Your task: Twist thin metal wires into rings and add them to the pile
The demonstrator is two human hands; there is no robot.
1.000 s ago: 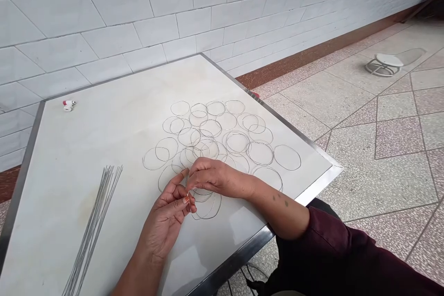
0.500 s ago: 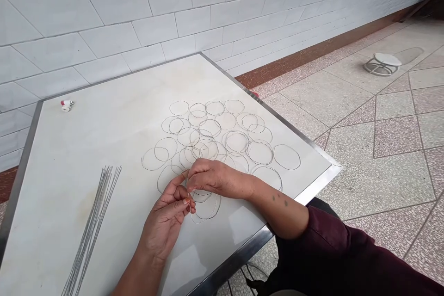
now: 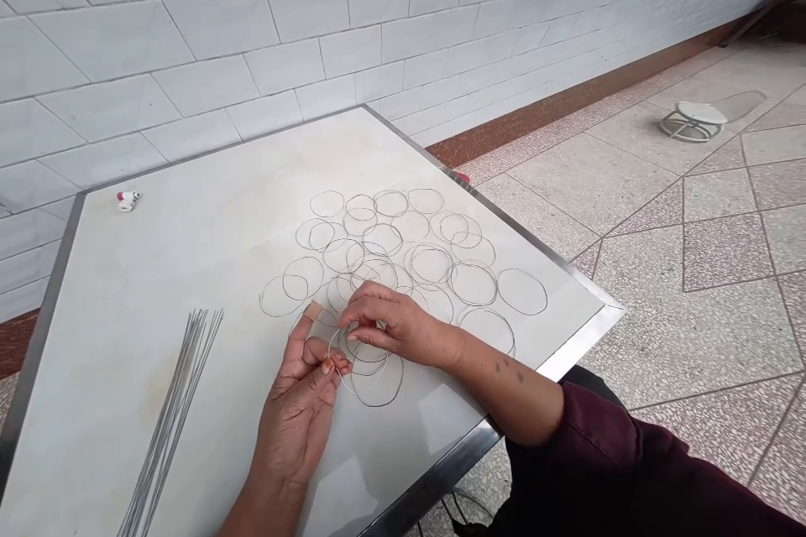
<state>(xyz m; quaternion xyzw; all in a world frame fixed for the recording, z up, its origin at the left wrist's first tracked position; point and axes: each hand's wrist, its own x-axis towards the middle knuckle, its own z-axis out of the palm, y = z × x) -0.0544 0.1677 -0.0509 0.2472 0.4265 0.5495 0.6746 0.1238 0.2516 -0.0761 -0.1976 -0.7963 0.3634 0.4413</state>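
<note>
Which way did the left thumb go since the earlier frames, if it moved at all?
Yes: the left thumb has swung leftward, toward the bundle of straight wires, away from the wire loop.

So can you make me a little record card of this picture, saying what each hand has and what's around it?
Left hand: pinching a thin silver wire ring
Right hand: fingertips at the same ring
Beside the hands: many round silver wire rings, some overlapping
Further left: a bundle of long straight grey wires
Far corner: a small red-and-white piece
Surface: a white stone-look table with a metal edge
</note>
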